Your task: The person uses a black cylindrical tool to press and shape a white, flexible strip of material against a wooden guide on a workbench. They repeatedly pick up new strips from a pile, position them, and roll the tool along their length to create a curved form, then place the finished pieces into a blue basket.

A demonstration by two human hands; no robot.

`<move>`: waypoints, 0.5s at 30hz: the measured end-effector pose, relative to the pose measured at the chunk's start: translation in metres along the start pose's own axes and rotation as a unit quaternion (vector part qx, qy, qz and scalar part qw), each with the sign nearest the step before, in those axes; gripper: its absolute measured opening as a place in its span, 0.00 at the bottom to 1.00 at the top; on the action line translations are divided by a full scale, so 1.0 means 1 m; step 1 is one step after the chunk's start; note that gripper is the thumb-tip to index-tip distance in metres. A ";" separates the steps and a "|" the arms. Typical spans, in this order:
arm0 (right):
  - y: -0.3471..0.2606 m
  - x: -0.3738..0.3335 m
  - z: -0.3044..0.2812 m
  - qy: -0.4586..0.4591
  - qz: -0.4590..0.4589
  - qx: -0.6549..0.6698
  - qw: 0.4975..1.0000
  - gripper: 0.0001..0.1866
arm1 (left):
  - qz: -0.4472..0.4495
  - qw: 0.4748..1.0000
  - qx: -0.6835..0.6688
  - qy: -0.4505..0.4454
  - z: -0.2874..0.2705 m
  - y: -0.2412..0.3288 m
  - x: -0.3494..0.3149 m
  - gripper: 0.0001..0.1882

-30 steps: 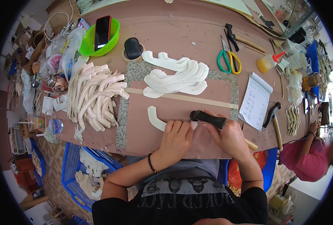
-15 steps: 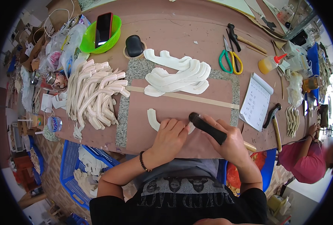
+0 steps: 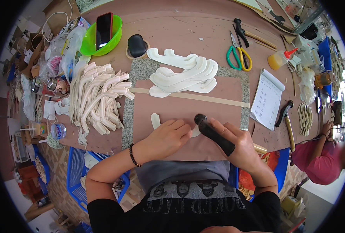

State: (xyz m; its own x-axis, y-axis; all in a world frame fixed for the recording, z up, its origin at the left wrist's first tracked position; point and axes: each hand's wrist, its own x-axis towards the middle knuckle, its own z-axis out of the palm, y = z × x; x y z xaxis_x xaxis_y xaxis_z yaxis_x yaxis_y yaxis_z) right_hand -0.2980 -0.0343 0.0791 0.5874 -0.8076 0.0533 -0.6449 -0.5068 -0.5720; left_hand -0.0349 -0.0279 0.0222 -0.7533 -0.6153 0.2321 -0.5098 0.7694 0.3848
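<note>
On the brown work sheet [image 3: 215, 151], a curved white strip [image 3: 155, 120] lies partly under my left hand [image 3: 170, 134]. My left fingers are bent closed on it, and its other end shows between my two hands. In my right hand [image 3: 240, 141] is a hammer, gripped close to its black head [image 3: 216, 136]. That head slants over the strip's right end; I cannot tell whether they touch. The wooden handle sticks out below my right hand. Beyond my hands, several white curved strips [image 3: 184, 79] are stacked across one another.
A large heap of cream strips [image 3: 100, 97] lies left. Farther back are a green bowl [image 3: 116, 39] with a phone [image 3: 104, 31], and scissors [image 3: 234, 54]. To the right are a notepad [image 3: 266, 99], a glue bottle [image 3: 280, 60] and another hammer [image 3: 287, 120]. A co-worker [image 3: 322, 159] sits far right.
My left hand and forearm have shifted slightly left, covering more of the curved strip. The hammer in my right hand stays almost in place. The whole view has moved a little.
</note>
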 end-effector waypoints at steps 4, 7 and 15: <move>0.006 0.002 0.000 -0.014 0.002 -0.008 1.000 0.34 | -0.059 0.992 -0.114 0.015 0.008 -0.003 -0.001 0.09; 0.015 0.007 -0.010 0.044 0.034 -0.035 0.998 0.29 | -0.176 0.967 -0.111 0.148 0.043 0.024 0.015 0.09; 0.031 0.009 -0.011 0.067 0.065 -0.040 0.995 0.28 | -0.173 0.971 0.097 0.134 0.048 0.046 0.048 0.14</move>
State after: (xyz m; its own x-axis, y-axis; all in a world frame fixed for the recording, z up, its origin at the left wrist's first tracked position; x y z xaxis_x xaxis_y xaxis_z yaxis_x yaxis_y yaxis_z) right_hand -0.3175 -0.0605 0.0710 0.4289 -0.8984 0.0948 -0.7510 -0.4129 -0.5153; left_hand -0.1144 -0.0139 0.0076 -0.4017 -0.8452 0.3526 -0.8014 0.5107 0.3112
